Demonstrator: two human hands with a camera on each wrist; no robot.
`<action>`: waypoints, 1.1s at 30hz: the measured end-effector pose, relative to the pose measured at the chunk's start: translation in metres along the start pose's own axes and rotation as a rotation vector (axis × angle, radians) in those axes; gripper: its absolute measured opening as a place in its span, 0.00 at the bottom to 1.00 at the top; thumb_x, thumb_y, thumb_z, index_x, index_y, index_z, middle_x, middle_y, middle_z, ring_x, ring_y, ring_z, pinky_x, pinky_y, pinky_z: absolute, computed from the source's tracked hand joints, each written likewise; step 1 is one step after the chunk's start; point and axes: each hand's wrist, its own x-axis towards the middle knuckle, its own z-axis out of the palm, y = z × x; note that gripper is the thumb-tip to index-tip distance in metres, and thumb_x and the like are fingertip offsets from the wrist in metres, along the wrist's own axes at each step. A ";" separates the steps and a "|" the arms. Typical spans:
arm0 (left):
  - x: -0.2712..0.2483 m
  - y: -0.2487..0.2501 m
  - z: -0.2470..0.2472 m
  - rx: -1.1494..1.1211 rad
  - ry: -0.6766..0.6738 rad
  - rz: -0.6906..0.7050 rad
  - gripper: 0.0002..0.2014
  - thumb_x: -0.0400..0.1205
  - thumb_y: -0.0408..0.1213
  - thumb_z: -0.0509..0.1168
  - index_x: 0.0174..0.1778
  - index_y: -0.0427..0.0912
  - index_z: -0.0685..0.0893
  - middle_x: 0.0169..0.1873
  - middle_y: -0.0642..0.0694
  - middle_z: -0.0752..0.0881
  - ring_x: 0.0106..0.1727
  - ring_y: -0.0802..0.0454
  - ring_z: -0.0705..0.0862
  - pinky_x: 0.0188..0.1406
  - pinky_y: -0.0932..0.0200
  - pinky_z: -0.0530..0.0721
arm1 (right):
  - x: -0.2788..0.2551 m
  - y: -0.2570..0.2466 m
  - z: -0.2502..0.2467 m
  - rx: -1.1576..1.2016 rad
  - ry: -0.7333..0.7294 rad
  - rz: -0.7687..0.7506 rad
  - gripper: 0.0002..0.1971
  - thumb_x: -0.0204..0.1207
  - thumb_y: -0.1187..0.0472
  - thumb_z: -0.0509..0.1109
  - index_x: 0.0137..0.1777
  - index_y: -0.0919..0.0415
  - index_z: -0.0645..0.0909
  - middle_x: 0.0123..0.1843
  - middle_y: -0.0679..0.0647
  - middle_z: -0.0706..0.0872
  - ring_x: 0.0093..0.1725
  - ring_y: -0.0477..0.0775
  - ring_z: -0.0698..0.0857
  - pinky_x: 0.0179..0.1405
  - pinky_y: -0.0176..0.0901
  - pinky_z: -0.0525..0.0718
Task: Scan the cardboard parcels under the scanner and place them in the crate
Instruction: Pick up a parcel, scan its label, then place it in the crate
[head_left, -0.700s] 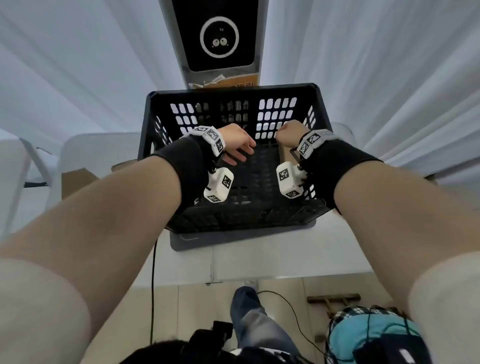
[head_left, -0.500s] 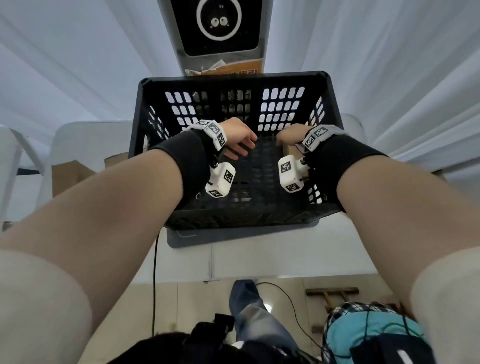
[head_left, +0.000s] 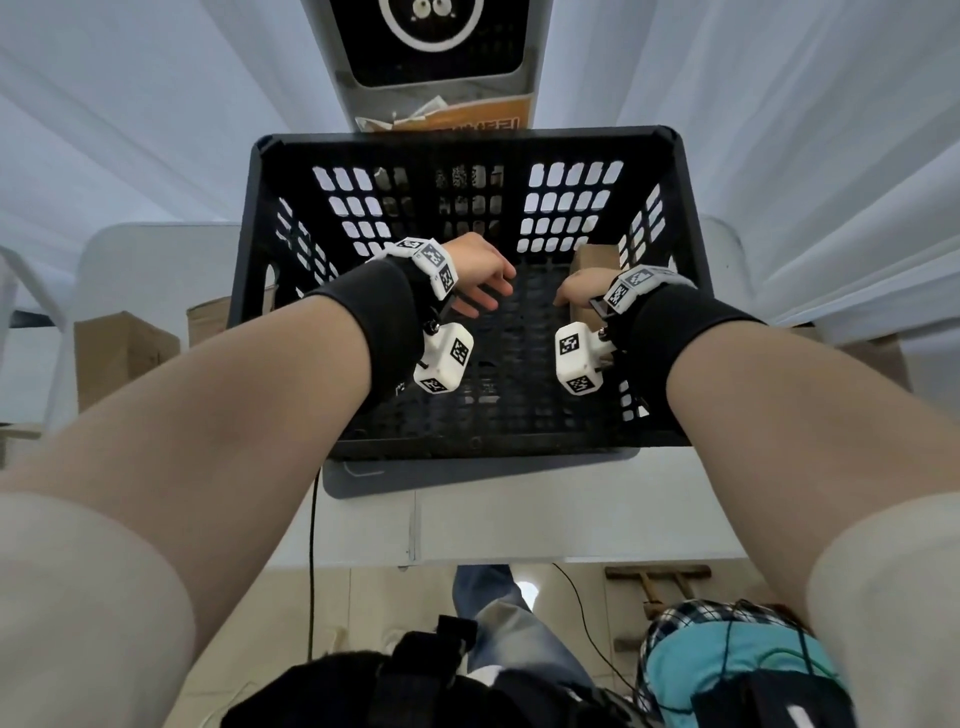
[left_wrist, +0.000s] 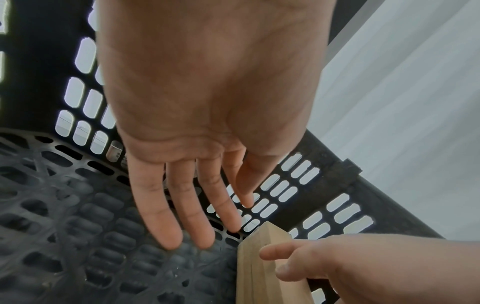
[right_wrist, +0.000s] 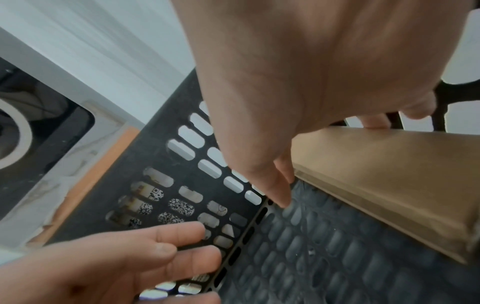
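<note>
The black plastic crate (head_left: 467, 137) stands on the white table under the scanner (head_left: 431, 41), and both my hands are down inside it. My right hand (head_left: 579, 291) grips a brown cardboard parcel (head_left: 592, 260) that stands on edge against the crate's right wall. In the right wrist view the thumb lies on the parcel's (right_wrist: 389, 174) near face and the fingers of the right hand (right_wrist: 311, 123) curl over its top. My left hand (head_left: 480, 283) hovers open beside it, its straight fingers (left_wrist: 197, 205) just above the crate floor and holding nothing.
Several cardboard boxes sit beyond the table edges, two at the left (head_left: 124, 353) and one at the right (head_left: 878, 358). An orange sign (head_left: 467, 122) stands behind the crate. A black cable (head_left: 311, 519) hangs over the table's front edge.
Both hands have sunk deeper into the crate. The parcel now shows beyond my right hand, against the right wall. My head has come closer.
</note>
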 end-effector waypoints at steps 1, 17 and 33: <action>0.001 -0.001 0.000 -0.003 0.001 -0.006 0.11 0.86 0.31 0.55 0.52 0.46 0.83 0.45 0.50 0.91 0.47 0.46 0.90 0.45 0.51 0.89 | -0.004 -0.001 0.001 0.012 -0.003 0.005 0.23 0.77 0.48 0.67 0.67 0.60 0.80 0.71 0.54 0.82 0.70 0.58 0.79 0.62 0.47 0.74; -0.031 -0.015 -0.019 -0.040 0.056 -0.015 0.13 0.87 0.31 0.56 0.60 0.45 0.84 0.45 0.51 0.91 0.43 0.51 0.91 0.38 0.54 0.89 | -0.067 -0.031 -0.001 0.355 -0.020 0.050 0.20 0.80 0.49 0.66 0.64 0.63 0.77 0.68 0.60 0.79 0.56 0.62 0.83 0.49 0.50 0.81; -0.176 -0.033 -0.071 -0.183 0.112 0.099 0.19 0.89 0.38 0.60 0.76 0.40 0.76 0.62 0.46 0.83 0.61 0.41 0.83 0.48 0.44 0.88 | -0.231 -0.078 -0.012 0.762 -0.034 -0.390 0.24 0.84 0.55 0.62 0.79 0.46 0.70 0.83 0.51 0.67 0.82 0.57 0.64 0.82 0.60 0.66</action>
